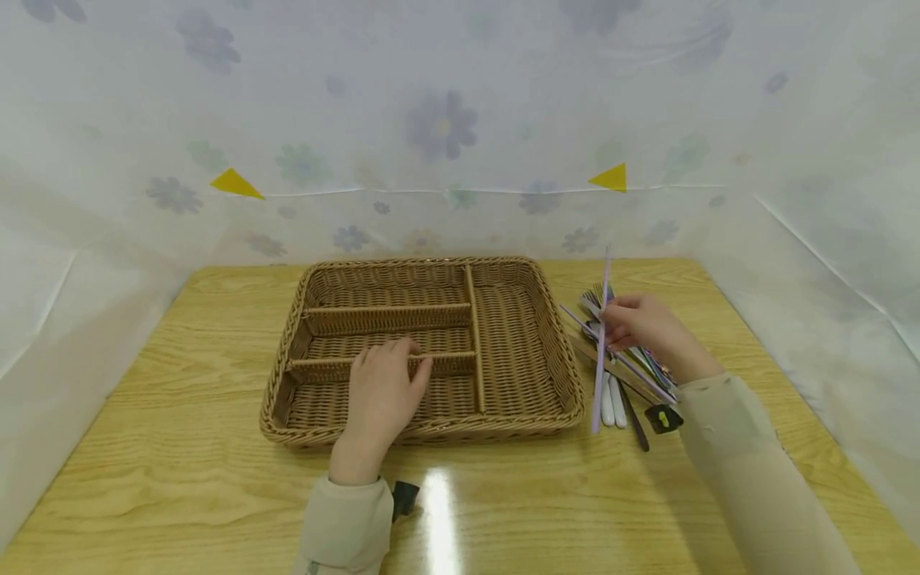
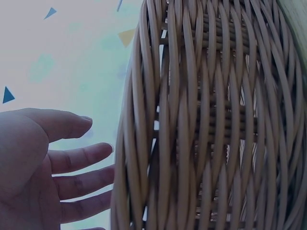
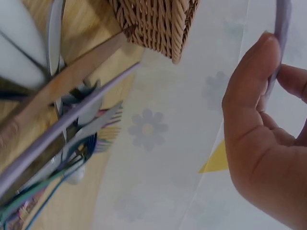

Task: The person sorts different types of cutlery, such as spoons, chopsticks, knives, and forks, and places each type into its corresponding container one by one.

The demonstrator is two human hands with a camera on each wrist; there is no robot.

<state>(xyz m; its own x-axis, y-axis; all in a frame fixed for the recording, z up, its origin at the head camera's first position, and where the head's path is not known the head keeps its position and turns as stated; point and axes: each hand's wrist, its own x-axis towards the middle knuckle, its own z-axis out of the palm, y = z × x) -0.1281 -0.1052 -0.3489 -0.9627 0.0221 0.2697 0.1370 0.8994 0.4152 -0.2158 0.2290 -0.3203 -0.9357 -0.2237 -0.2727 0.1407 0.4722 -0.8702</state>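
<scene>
Over a divided basket the left hand hangs relaxed; the right hand pinches a purple chopstick.

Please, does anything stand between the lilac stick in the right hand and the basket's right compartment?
Yes, the basket's right rim does; the lilac stick, which the right hand holds above the cutlery, would probably have to pass over it. The left hand is not between them.

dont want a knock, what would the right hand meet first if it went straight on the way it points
Likely the right rim of the wicker basket, though the right hand seems raised and might pass above it.
</scene>
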